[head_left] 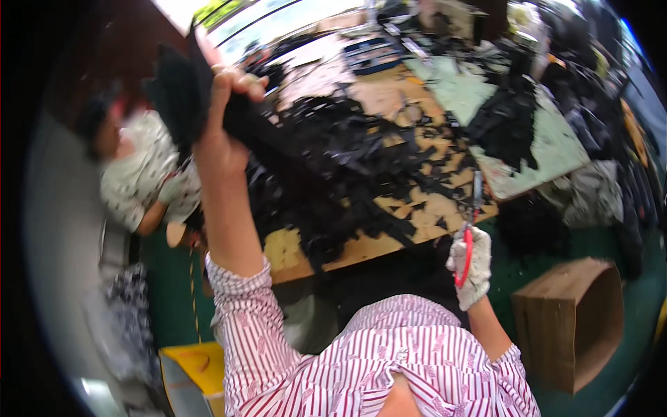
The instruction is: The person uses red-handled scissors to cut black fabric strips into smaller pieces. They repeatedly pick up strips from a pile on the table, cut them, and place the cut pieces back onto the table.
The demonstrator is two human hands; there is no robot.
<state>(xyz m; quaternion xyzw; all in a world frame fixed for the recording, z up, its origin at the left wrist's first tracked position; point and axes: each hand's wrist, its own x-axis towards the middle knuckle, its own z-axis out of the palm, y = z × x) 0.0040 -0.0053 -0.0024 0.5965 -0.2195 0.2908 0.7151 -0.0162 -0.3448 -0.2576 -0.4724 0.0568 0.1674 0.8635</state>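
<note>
My bare left hand (226, 121) is raised at the upper left, fingers closed on a piece of black fabric (182, 97). Part of the fabric hangs beside the wrist, and a dark strip trails toward the table, blurred by motion. In a white knitted glove, my right hand (474, 267) grips scissors (467, 251) with red handles, near the table's front edge. Their blades point away from me, over the table edge. A heap of black fabric scraps (333, 153) covers much of the wooden table (365, 258) between my hands.
A pale green board (535, 170) with more black cloth lies at the right. An open cardboard box (545, 320) stands on the green floor, lower right. At the left sits another person (142, 167) in a patterned top. A dark blue tray (373, 55) lies at the back.
</note>
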